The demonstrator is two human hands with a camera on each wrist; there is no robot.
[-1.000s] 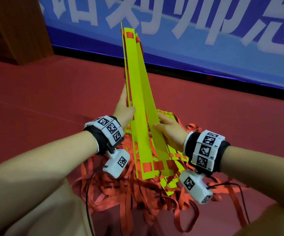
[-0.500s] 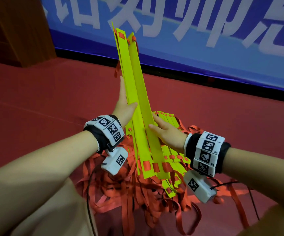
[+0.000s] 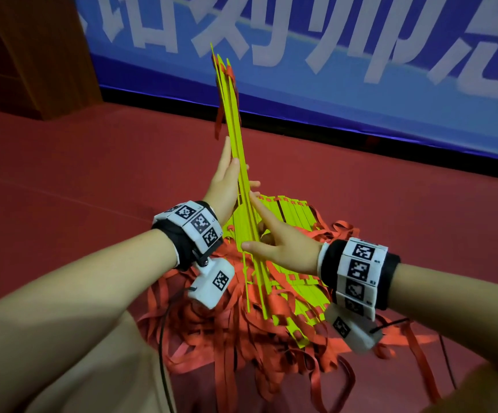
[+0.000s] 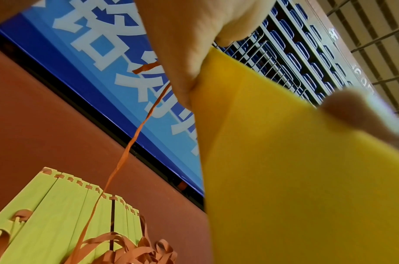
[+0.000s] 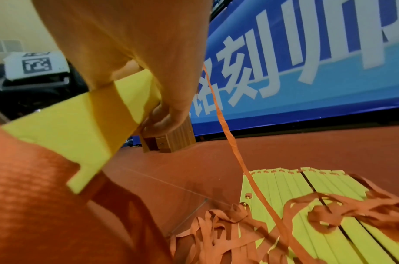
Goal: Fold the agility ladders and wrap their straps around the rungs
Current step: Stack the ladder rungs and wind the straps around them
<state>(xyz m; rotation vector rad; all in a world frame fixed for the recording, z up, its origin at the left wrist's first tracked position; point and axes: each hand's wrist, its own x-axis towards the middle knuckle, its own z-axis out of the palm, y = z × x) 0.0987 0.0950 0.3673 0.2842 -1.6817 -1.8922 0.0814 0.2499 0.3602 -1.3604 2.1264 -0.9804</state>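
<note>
Between the two hands, a bundle of yellow rungs [image 3: 232, 135] stands nearly upright above the red floor [image 3: 92, 186], edge-on to the head camera. The left hand [image 3: 225, 181] lies flat against the bundle's left face, fingers straight and pressed together. The right hand [image 3: 283, 244] presses the right face, fingers straight, thumb spread low. More yellow rungs [image 3: 295, 208] lie flat on the floor behind, amid tangled red straps [image 3: 212, 347]. One strap [image 4: 126, 151] hangs from the bundle's top end.
</note>
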